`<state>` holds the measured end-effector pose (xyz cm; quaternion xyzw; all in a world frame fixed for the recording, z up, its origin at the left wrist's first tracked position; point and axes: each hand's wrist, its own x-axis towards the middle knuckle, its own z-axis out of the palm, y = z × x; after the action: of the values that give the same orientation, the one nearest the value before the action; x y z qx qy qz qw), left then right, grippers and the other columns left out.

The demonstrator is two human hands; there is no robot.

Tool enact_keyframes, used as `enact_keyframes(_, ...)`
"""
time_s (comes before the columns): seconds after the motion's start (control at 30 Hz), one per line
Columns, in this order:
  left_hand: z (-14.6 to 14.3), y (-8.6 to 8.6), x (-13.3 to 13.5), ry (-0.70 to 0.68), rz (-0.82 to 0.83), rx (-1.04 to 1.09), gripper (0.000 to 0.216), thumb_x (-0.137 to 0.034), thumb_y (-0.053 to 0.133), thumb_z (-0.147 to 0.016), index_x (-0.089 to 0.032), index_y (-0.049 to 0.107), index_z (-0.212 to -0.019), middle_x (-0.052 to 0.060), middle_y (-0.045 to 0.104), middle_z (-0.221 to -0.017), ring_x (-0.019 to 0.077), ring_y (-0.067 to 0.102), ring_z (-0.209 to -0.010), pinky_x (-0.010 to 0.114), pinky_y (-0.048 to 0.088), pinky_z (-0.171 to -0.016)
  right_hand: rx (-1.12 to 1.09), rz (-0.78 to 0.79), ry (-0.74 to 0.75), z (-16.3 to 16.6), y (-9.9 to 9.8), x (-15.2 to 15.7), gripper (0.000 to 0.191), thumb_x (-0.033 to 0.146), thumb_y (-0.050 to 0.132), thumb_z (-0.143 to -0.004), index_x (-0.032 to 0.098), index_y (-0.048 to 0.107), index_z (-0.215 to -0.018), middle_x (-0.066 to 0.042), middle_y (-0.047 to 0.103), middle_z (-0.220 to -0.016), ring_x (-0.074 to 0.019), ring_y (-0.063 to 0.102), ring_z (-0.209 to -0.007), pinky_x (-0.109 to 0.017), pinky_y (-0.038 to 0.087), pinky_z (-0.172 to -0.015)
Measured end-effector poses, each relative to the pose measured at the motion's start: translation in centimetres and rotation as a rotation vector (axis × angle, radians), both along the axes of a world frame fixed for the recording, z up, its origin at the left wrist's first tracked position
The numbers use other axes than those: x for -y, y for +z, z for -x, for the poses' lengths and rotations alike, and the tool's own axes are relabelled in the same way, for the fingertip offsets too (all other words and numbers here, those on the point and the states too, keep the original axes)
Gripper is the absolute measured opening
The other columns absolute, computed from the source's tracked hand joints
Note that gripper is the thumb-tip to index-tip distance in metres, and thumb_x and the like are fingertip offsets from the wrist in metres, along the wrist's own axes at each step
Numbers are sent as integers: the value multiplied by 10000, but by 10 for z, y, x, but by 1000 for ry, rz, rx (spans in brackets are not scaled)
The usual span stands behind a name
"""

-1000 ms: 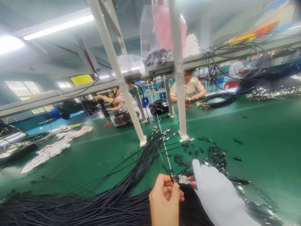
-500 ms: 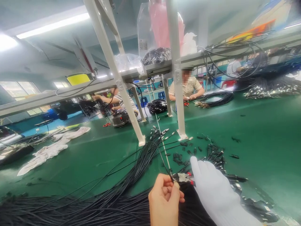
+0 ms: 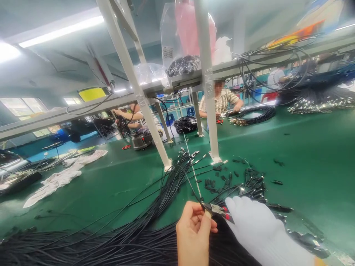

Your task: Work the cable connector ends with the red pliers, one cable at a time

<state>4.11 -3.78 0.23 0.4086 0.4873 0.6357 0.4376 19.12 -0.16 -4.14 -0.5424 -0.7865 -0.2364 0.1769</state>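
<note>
My bare left hand pinches a black cable close to its end, at the lower middle of the view. My right hand, in a white glove, is closed around red-handled cutting pliers. The pliers' jaws meet the cable just past my left fingertips; the exact spot between them is too small to make out. A thin metal rod on the table runs up to the same place. Beneath my hands lies a thick bundle of black cables, with one branch reaching away across the green table.
Small black pieces and cables with metal plugs lie beyond my right hand. Two white shelf posts stand on the table. A white cloth lies left. Across the table, a person in a striped shirt handles coiled cable.
My gloved right hand has turned slightly and dropped a little, and the pliers' handles look closer together. My left hand stays nearly in place on the cable.
</note>
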Motion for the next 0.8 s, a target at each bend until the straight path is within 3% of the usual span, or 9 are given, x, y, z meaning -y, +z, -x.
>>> enact_keyframes(0.13, 3, -3, -2, -63, 7, 38, 315, -347, 842, -679, -164, 588, -709, -27, 605, -594, 109, 603, -521, 203, 516, -497, -187, 11, 97, -2, 9, 5, 162, 339, 612, -799, 249, 627, -665, -11, 634, -561, -214, 608, -470, -294, 339, -476)
enact_keyframes(0.27, 1, -10, -5, -208, 84, 111, 431, -433, 889, -617, -163, 560, -687, -29, 591, -501, 99, 572, -475, 206, 499, -492, -301, 378, 127, -8, 29, 5, 286, 381, 537, -836, 284, 645, -589, 6, 664, -557, -209, 635, -490, -275, 334, -472)
enact_keyframes(0.37, -2, -8, -5, -239, 74, 195, 472, -457, 911, -577, -156, 581, -727, -37, 596, -531, 99, 576, -480, 211, 496, -485, -372, 472, 75, -12, 43, 3, 294, 392, 492, -865, 284, 663, -652, 7, 687, -619, -206, 671, -568, -267, 378, -488)
enact_keyframes(0.47, -1, -3, -5, -236, 70, 227, 489, -459, 922, -556, -131, 633, -774, -32, 607, -607, 81, 562, -473, 204, 473, -463, -399, 230, 70, -16, 40, -2, 240, 393, 493, -870, 277, 699, -828, -3, 692, -696, -193, 669, -577, -268, 415, -488)
enact_keyframes(0.6, 6, 2, -6, -214, 97, 218, 492, -459, 918, -563, -116, 672, -815, -29, 596, -606, 78, 545, -482, 205, 452, -476, -249, -184, 94, -21, 26, -11, 277, 373, 498, -862, 196, 671, -985, -61, 661, -794, -218, 647, -638, -305, 460, -515)
enact_keyframes(0.8, 12, 5, -4, -217, 133, 175, 416, -427, 857, -658, -103, 688, -857, -7, 599, -546, 98, 522, -512, 216, 435, -508, -140, -379, 178, -22, 29, -15, 398, 310, 476, -891, 64, 570, -1189, -164, 644, -991, -313, 614, -933, -388, 502, -719)
